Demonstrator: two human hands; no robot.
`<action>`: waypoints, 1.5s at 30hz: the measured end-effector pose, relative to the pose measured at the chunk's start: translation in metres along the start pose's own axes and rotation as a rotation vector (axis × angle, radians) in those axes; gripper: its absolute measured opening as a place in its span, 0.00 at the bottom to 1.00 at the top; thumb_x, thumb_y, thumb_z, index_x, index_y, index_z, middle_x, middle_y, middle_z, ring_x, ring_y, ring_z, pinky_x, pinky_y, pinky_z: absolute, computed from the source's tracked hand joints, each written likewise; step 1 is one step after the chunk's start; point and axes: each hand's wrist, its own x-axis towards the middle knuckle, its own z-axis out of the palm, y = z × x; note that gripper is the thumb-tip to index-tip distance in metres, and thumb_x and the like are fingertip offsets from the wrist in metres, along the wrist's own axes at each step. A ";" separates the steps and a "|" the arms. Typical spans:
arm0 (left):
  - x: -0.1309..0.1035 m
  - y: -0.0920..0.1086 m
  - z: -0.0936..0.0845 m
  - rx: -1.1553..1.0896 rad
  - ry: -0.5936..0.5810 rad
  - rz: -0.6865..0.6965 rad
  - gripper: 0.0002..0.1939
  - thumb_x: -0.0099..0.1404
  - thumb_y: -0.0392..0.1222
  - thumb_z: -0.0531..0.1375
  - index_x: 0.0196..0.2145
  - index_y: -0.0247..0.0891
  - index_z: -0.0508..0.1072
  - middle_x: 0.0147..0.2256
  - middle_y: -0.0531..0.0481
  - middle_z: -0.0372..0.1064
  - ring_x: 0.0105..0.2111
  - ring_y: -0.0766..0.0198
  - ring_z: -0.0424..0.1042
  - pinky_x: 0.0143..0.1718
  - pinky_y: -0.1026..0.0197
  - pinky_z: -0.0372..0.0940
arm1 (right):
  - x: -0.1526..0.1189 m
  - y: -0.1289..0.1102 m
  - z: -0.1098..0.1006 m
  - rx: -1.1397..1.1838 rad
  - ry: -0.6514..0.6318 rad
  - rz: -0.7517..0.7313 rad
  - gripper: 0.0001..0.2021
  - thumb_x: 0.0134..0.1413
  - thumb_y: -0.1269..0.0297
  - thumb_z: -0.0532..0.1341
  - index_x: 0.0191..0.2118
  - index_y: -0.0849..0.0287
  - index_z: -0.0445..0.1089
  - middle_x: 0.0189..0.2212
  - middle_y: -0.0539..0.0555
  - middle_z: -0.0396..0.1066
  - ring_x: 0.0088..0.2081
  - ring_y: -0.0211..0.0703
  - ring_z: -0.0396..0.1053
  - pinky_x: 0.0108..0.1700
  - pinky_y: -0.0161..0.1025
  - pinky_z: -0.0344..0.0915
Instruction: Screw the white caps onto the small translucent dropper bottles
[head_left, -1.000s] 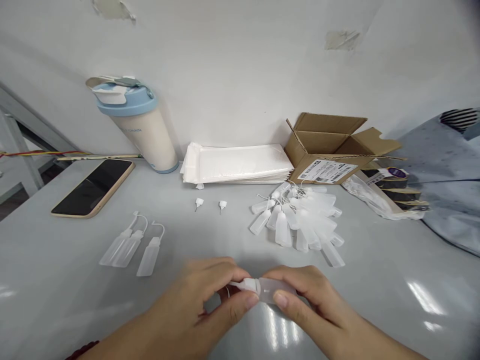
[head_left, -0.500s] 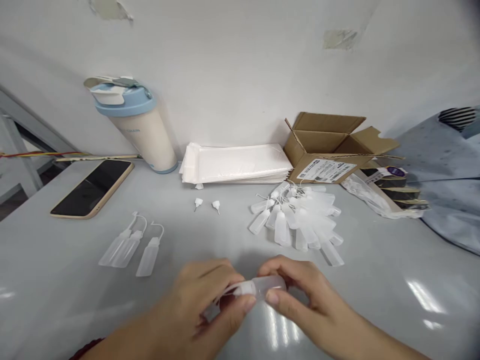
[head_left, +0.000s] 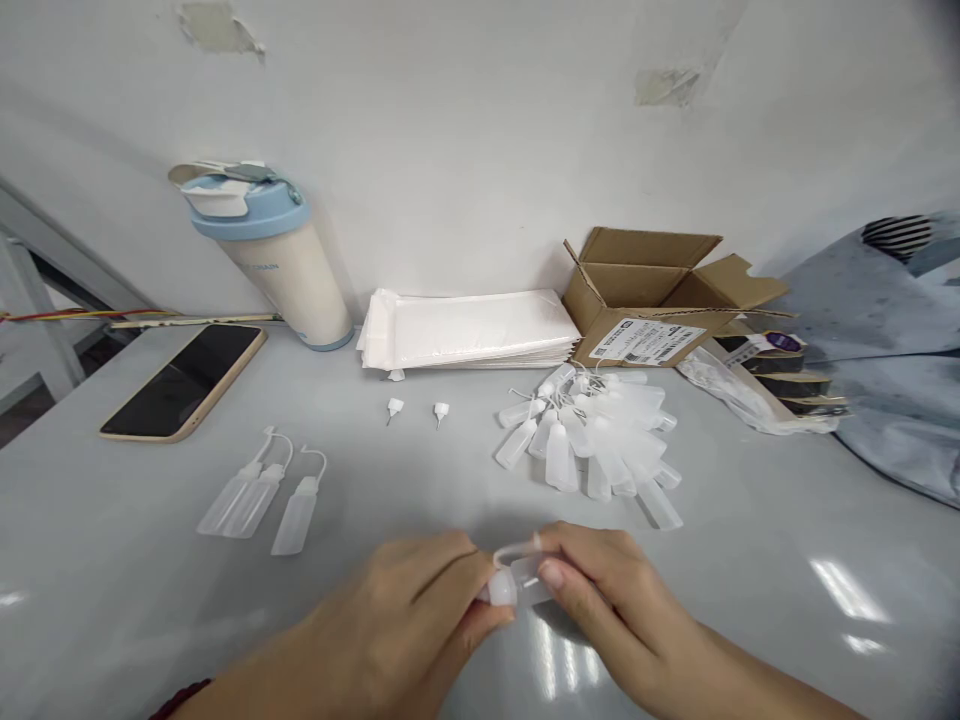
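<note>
Low over the grey table, both of my hands hold one small translucent squeeze bottle [head_left: 531, 582], lying sideways. My left hand [head_left: 420, 600] pinches its white cap end, and my right hand [head_left: 622, 600] grips the body with thumb and fingers. A thin strap loops back from the neck toward my right fingers. To the left lie three similar bottles [head_left: 295, 518] with looped straps. A heap of the same bottles [head_left: 600, 430] is spread to the right. Two small white needle tips [head_left: 441, 411] lie apart on the table beyond my hands.
Against the wall stand a cream tumbler [head_left: 289, 280] with a blue lid, a stack of white packets [head_left: 472, 325] and an open cardboard box [head_left: 637, 310]. A phone [head_left: 184, 380] lies at the left. Grey-blue fabric [head_left: 892, 370] and a plastic-wrapped tray [head_left: 757, 390] are at the right.
The bottle has turned in my hands: its strap now loops toward my right hand rather than my left. My left fingers have moved slightly right, over the cap end.
</note>
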 end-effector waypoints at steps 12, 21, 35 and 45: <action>0.004 0.004 -0.005 -0.260 -0.034 -0.222 0.08 0.70 0.37 0.52 0.33 0.38 0.69 0.26 0.56 0.65 0.24 0.69 0.67 0.28 0.68 0.63 | -0.004 0.007 0.000 -0.071 0.146 -0.304 0.10 0.66 0.71 0.51 0.47 0.67 0.67 0.31 0.58 0.70 0.31 0.42 0.67 0.30 0.37 0.67; 0.006 0.003 -0.007 -0.395 -0.135 -0.358 0.13 0.71 0.44 0.51 0.32 0.41 0.71 0.26 0.58 0.68 0.26 0.69 0.70 0.28 0.70 0.63 | -0.006 0.007 0.001 -0.329 0.263 -0.463 0.12 0.66 0.74 0.52 0.53 0.65 0.65 0.37 0.61 0.72 0.36 0.44 0.73 0.34 0.39 0.74; 0.005 0.006 -0.001 -0.021 -0.008 -0.066 0.23 0.76 0.47 0.43 0.29 0.37 0.68 0.22 0.54 0.69 0.20 0.68 0.69 0.24 0.67 0.65 | -0.005 0.001 0.001 -0.277 0.199 -0.357 0.12 0.70 0.65 0.46 0.44 0.62 0.65 0.26 0.54 0.72 0.23 0.39 0.67 0.25 0.34 0.66; 0.003 0.001 0.005 0.378 0.092 0.254 0.17 0.71 0.30 0.52 0.23 0.38 0.60 0.19 0.56 0.61 0.17 0.66 0.60 0.18 0.60 0.49 | -0.001 -0.002 0.001 0.076 0.007 0.182 0.16 0.66 0.59 0.49 0.36 0.59 0.71 0.19 0.47 0.61 0.21 0.37 0.59 0.23 0.33 0.57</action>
